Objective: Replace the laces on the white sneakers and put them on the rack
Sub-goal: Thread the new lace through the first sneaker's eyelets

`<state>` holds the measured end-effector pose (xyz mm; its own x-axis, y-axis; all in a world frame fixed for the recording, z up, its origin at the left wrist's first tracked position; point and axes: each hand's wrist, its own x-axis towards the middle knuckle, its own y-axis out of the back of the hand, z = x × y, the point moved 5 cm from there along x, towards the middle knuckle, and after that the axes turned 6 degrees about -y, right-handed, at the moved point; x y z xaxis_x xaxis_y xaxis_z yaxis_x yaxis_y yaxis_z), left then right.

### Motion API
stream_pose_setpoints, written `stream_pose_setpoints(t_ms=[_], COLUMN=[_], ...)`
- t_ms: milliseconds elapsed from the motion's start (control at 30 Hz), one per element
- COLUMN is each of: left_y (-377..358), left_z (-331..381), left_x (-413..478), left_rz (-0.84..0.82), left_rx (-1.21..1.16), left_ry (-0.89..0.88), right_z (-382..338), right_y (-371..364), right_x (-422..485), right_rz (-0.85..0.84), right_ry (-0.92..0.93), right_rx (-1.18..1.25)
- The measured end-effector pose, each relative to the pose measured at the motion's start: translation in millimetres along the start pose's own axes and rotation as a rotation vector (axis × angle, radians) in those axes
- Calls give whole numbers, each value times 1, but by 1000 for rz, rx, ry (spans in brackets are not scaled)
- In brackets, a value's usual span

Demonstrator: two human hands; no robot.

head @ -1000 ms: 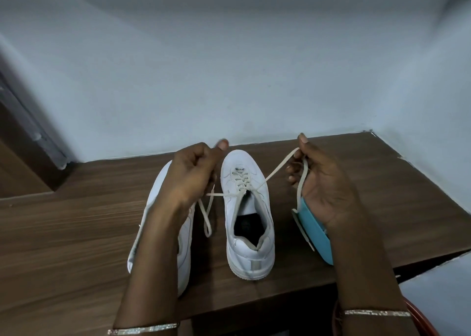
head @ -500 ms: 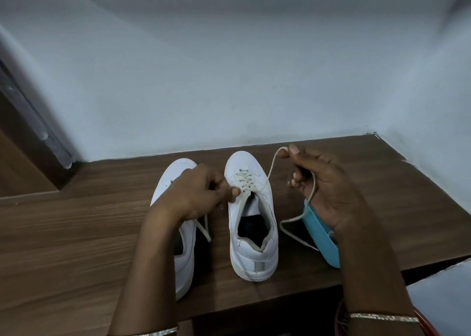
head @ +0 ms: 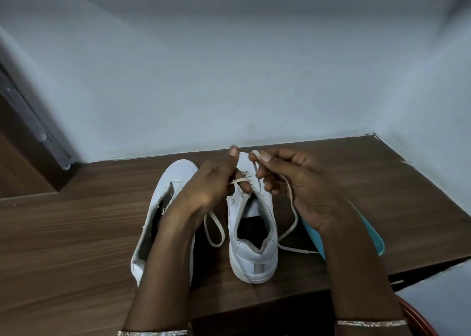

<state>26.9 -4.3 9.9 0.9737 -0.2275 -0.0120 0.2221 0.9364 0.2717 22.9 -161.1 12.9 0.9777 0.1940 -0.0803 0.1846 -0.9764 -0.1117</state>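
Note:
Two white sneakers stand side by side on the wooden table (head: 63,233), toes toward the wall. The right sneaker (head: 252,246) is partly laced with a cream lace (head: 212,230). The left sneaker (head: 165,203) lies partly under my left forearm, and no lace shows on it. My left hand (head: 211,182) pinches one end of the lace above the right sneaker's eyelets. Close beside it, my right hand (head: 293,182) pinches a loop of the other end, whose tail trails down onto the table at the right.
A turquoise flat object (head: 367,231) lies on the table under my right wrist. Pale walls close the table at the back and right. A dark wooden frame (head: 23,137) stands at the left. A red rim (head: 418,318) shows below the table's front edge.
Both hands have come together over the right sneaker's laced part. The lace, first stretched wide to both sides, now hangs slack in loops. The camera view dipped slightly.

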Motion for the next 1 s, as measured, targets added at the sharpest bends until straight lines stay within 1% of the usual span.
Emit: stream_pose_setpoints(t_ms=[133,267,333,433,533,600,667,733,833,900,1000], left_y=[-2,-7,-4,3,7,9,9,9,7,6,10], left_z=[0,-2,-5,-10,-13,-13,-11,-13,-14,-14,-19], left_x=[-2,-3,-2,2,4,4,4,5,5,6,8], left_rz=[-81,-221,-209,-106,-56,-27,-16,-27,-57,-67,-18], left_rx=[-6,32,41,27,60,100,107,64,20,-3,-1], left_ry=[110,85,80,38,-38,-74,-90,-79,-64,-60,-47], right_z=[1,2,4,9,14,16,18,18,16,17,18], right_y=[-9,-19,-22,-21,-15,-9,-7,-8,-10,-11,-11], right_x=[0,-3,-5,-7,-5,-3,-2,-1,3,5,7], right_rz=[-80,-189,-221,-247,-181,-114,-85,-70,1,36,33], right_ry=[-5,-29,-52,-135,-197,-201,-181,-145,-76,-54,-23], right_rx=[-107,-268,-347,-391,-333,-356,-393,-428,-526,-525,-519])
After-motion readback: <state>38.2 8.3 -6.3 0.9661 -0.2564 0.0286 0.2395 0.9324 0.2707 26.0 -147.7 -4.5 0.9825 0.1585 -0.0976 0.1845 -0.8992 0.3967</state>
